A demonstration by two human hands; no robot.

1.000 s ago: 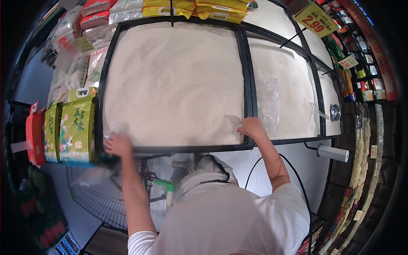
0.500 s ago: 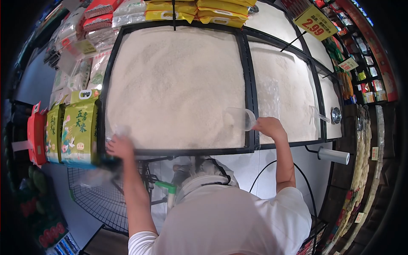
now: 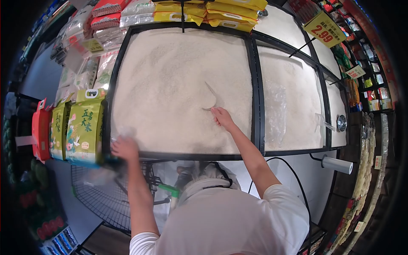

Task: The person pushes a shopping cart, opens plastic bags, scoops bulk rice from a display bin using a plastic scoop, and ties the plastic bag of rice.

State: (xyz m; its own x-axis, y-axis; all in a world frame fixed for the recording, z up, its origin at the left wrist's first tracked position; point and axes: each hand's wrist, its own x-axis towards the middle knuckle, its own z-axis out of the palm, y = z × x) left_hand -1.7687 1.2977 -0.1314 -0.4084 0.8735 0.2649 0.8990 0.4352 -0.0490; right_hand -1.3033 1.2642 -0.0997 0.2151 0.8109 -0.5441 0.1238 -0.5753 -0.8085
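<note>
My right hand is closed around the handle of a translucent plastic scoop, which is over the large rice bin and looks partly sunk in the white rice. At the bin's near left corner, my left hand is closed on a clear plastic bag. Part of the bag shows above the fingers and part hangs below, blurred. A green rice bag stands just left of that hand.
A second rice bin with clear plastic lying in it adjoins on the right. Yellow rice bags line the far edge. Below left is a wire shopping cart; a roll of bags sticks out at right.
My right hand has carried the scoop leftward and away from me, from the bin's right edge into the rice. My left hand stays at the near left corner. The view has shifted slightly.
</note>
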